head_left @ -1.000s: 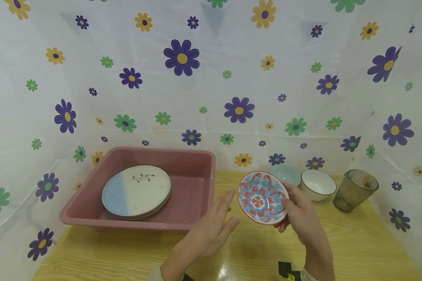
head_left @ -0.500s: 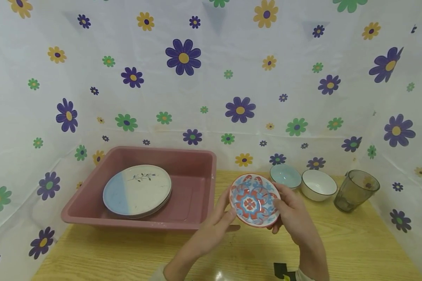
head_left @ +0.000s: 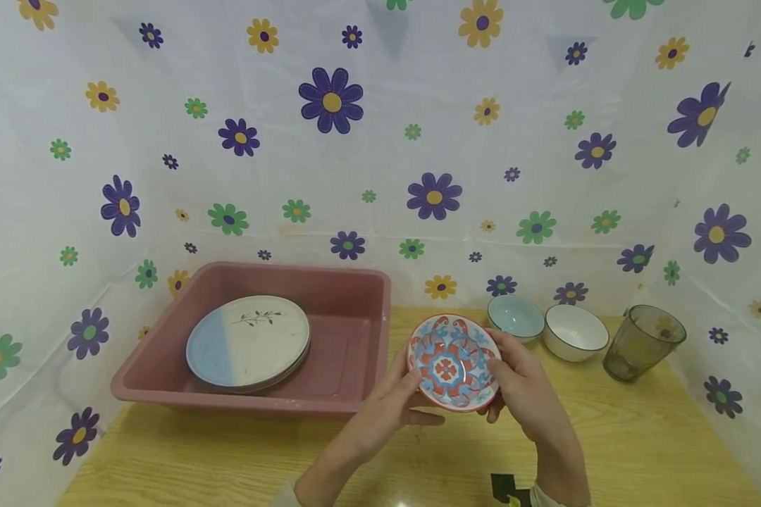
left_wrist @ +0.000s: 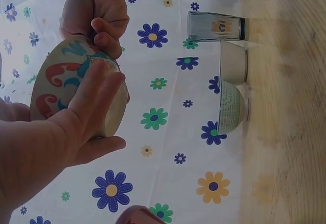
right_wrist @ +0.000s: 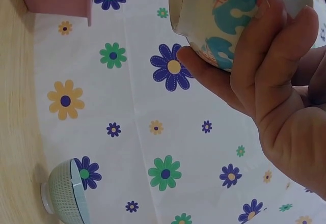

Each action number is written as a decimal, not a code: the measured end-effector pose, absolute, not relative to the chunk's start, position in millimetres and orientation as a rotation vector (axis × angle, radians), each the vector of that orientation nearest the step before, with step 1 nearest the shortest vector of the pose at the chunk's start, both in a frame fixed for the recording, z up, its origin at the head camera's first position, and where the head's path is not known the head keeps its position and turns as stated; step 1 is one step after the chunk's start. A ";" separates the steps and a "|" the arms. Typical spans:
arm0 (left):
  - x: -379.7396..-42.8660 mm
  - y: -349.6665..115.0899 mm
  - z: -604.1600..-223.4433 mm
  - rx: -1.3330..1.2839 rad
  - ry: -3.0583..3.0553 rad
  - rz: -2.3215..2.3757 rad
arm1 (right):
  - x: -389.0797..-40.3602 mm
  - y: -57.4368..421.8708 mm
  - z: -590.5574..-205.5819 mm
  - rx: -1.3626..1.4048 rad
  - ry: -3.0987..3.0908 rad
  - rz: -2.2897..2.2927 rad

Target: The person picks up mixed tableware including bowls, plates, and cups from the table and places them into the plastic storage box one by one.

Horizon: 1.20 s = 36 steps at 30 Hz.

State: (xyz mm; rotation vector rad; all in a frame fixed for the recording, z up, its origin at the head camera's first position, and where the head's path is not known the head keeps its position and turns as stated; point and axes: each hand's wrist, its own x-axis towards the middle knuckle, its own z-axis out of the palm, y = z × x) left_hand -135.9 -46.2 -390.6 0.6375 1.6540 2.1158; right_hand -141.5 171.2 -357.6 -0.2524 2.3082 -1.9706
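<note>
A small bowl (head_left: pixel 453 362) with a red and blue flower pattern is held up above the table, its inside tilted toward the head camera. My left hand (head_left: pixel 380 408) grips its left rim, thumb on the edge and fingers spread under the outside. From the other side my right hand (head_left: pixel 529 387) pinches the rim, thumb on top and fingers beneath. In the left wrist view the bowl (left_wrist: pixel 56 89) appears side-on, with the left fingers (left_wrist: pixel 94 99) against its painted outer wall. The right wrist view shows the right fingers (right_wrist: pixel 270 56) curled along the bowl's underside.
On the left stands a pink basin (head_left: pixel 349 338) with stacked plates (head_left: pixel 254 345) inside. A light blue bowl (head_left: pixel 515 317), a white bowl (head_left: pixel 573 333) and a tinted glass (head_left: pixel 643 343) line the table's back right. A flowered curtain (head_left: pixel 380 162) closes off the back and sides.
My left hand has come in from beside the bowl and taken hold of its left rim. With the right hand still holding it, the bowl has shifted slightly left.
</note>
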 end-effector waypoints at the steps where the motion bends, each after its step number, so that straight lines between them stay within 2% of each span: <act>1: -135.8 -46.3 -390.4 0.641 1.653 2.119 | -141.7 171.3 -357.7 -0.257 2.310 -1.968; 36: -134.4 -51.1 -388.9 0.631 1.634 2.241 | -142.6 167.9 -357.8 -0.309 2.329 -1.936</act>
